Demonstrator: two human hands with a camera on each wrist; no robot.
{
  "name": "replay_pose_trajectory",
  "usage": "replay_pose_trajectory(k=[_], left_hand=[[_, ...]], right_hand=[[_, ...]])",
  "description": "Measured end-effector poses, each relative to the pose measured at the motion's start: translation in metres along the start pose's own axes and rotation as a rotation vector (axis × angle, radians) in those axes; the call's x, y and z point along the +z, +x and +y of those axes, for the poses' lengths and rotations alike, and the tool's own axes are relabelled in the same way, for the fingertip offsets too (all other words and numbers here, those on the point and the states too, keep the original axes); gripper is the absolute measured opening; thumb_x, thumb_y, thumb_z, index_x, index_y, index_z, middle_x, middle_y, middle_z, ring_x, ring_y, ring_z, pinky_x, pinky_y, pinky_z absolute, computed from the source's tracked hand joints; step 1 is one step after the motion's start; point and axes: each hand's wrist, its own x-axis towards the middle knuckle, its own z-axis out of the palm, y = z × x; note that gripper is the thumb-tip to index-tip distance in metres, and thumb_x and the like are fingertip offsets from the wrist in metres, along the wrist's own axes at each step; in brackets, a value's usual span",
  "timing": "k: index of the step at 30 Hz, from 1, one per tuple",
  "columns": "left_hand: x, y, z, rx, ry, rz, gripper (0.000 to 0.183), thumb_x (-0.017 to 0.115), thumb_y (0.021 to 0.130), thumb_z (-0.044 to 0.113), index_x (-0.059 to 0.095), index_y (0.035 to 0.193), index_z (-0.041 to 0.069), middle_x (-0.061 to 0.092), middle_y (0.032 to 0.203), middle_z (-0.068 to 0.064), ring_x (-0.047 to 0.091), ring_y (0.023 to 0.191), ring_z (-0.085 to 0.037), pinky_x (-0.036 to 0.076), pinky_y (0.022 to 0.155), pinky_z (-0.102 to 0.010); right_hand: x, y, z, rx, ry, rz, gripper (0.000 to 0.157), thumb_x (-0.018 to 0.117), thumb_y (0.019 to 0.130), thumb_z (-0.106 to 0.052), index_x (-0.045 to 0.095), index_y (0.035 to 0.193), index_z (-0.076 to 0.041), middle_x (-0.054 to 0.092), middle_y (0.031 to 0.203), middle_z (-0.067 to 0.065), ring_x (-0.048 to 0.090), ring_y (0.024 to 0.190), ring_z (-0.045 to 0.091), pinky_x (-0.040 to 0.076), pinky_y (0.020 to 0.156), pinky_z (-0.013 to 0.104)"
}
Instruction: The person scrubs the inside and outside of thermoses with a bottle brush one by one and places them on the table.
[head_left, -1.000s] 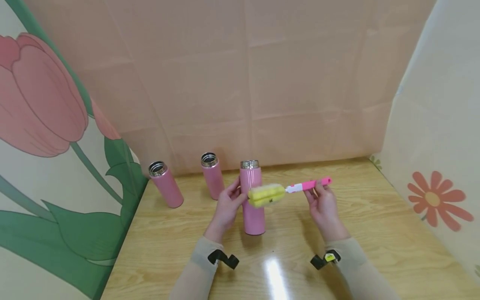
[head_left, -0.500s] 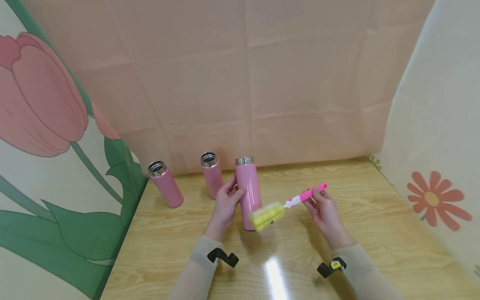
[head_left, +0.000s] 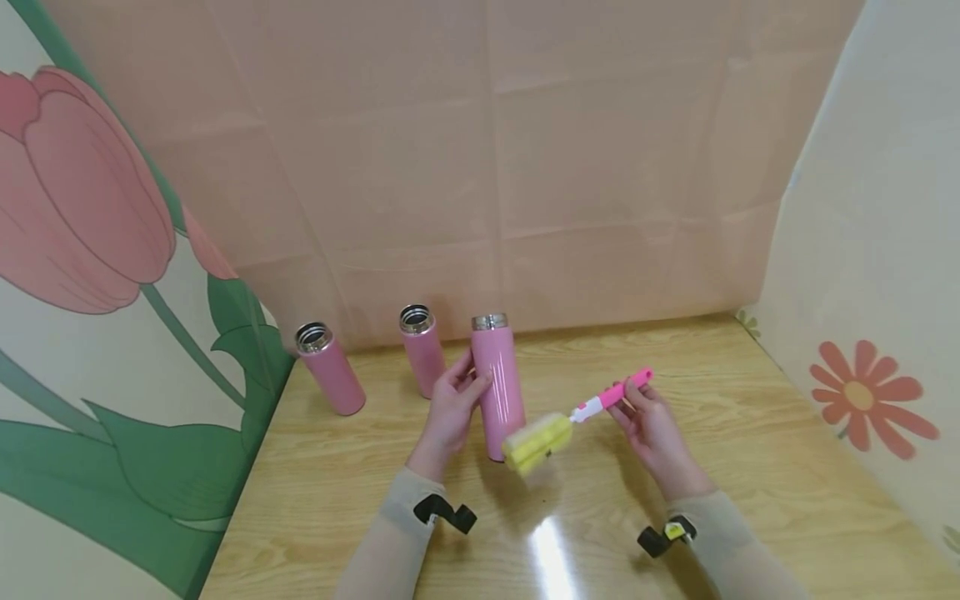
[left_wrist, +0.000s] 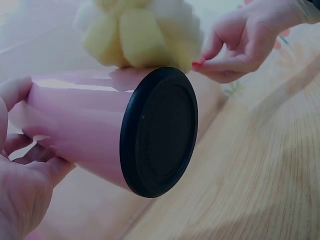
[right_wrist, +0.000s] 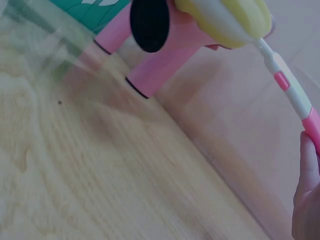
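Note:
My left hand (head_left: 450,412) grips a pink thermos bottle (head_left: 498,375) with a bare metal neck, fingers and thumb round its side. The bottle leans slightly, its black base (left_wrist: 160,132) off the table in the left wrist view. In my right hand (head_left: 648,429) is a bottle brush (head_left: 592,406), pinched by its pink and white handle. Its yellow and white sponge head (head_left: 540,443) points down to the left and overlaps the lower part of the bottle. From the left wrist camera, the sponge shows right at the bottle's side near the base.
Two more pink bottles stand uncapped at the back left, one at the corner (head_left: 332,371) and one (head_left: 423,354) just behind my left hand. The wooden table (head_left: 750,467) meets a pink cloth backdrop (head_left: 615,167). Flower-printed panels flank both sides.
The bottle has lifted and tilted a little to the left in my left hand. The brush head has dropped from the bottle's middle to near its base as the handle tipped.

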Motion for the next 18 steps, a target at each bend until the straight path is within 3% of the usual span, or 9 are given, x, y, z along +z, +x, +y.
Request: replay_pose_trajectory(k=[7, 12, 18], left_hand=[[-0.001, -0.004, 0.000, -0.055, 0.016, -0.041, 0.069, 0.068, 0.104, 0.007, 0.036, 0.165, 0.003, 0.040, 0.167, -0.017, 0.050, 0.145, -0.035, 0.051, 0.113, -0.040], [-0.002, -0.011, -0.004, -0.089, 0.025, -0.083, 0.071, 0.069, 0.103, 0.007, 0.035, 0.166, 0.003, 0.039, 0.169, -0.017, 0.049, 0.146, -0.034, 0.051, 0.112, -0.039], [-0.001, -0.011, -0.006, -0.081, 0.038, -0.145, 0.074, 0.070, 0.103, 0.012, 0.034, 0.167, 0.009, 0.037, 0.171, -0.010, 0.048, 0.147, -0.032, 0.049, 0.114, -0.038]], right_hand=[[0.003, 0.007, -0.006, 0.057, 0.253, 0.005, 0.009, 0.049, 0.112, -0.009, 0.058, 0.111, -0.007, 0.063, 0.110, 0.008, 0.072, 0.103, 0.017, 0.052, 0.108, 0.028], [0.007, 0.011, -0.004, 0.051, 0.457, 0.002, 0.018, 0.049, 0.112, -0.006, 0.064, 0.102, -0.001, 0.068, 0.099, 0.011, 0.075, 0.096, 0.021, 0.057, 0.103, 0.032], [0.020, 0.016, -0.006, 0.014, 0.578, 0.088, 0.013, 0.054, 0.109, -0.001, 0.060, 0.097, -0.002, 0.064, 0.090, 0.010, 0.072, 0.087, 0.020, 0.060, 0.096, 0.033]])
